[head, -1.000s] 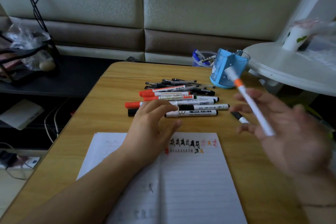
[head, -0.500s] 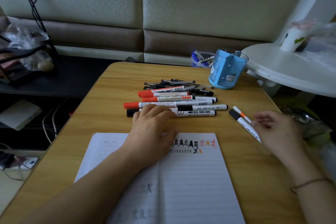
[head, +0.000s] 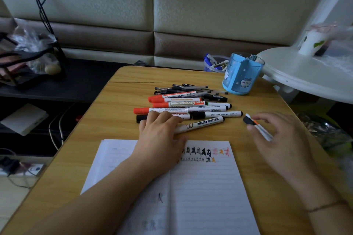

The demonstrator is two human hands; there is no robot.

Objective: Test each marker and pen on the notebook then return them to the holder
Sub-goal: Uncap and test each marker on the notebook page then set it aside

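White plastic pens with orange bands (head: 258,127) lie on the wooden bench (head: 122,89) under the right hand (head: 278,139), whose spread fingers (head: 254,121) touch but hardly grip them. They look light, stiff and prone to rolling; pinch mid-barrel. The left hand (head: 160,135) rests flat, holding nothing, across the open lined notebook (head: 206,187) and nearest markers.

Bare forearms, no sleeves, thin cord bracelet (head: 322,207) — right wrist

Blue holder (head: 241,78) with cartoon faces, red-capped markers (head: 172,104), white lined notebook (head: 206,187), wood-grain table (head: 122,105)
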